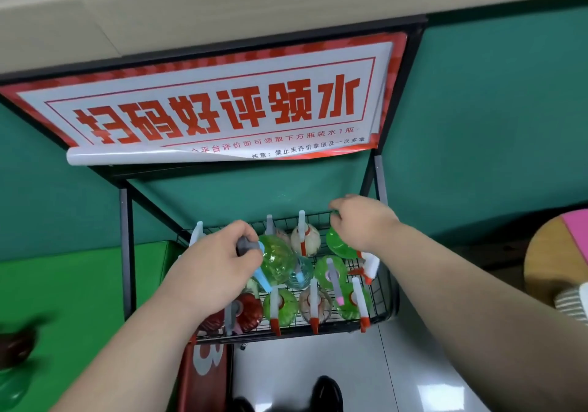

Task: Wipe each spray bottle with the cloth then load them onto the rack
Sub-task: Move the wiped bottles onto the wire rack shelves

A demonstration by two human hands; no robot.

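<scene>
your left hand (210, 271) clamps the grey trigger of a green spray bottle (276, 259) over the rack's wire basket (386, 297) of bottles. your right hand (362, 220) curls at the back rim, grip unclear. green wall (493, 125), pale floor (318, 357), round table (547, 252) right.

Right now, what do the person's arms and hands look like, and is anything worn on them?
The left forearm and the right forearm are bare as far as the picture shows: no sleeves reach the left hand or the right hand. I see no gloves, no watch, no bracelet and no rings on the fingers that show.
</scene>
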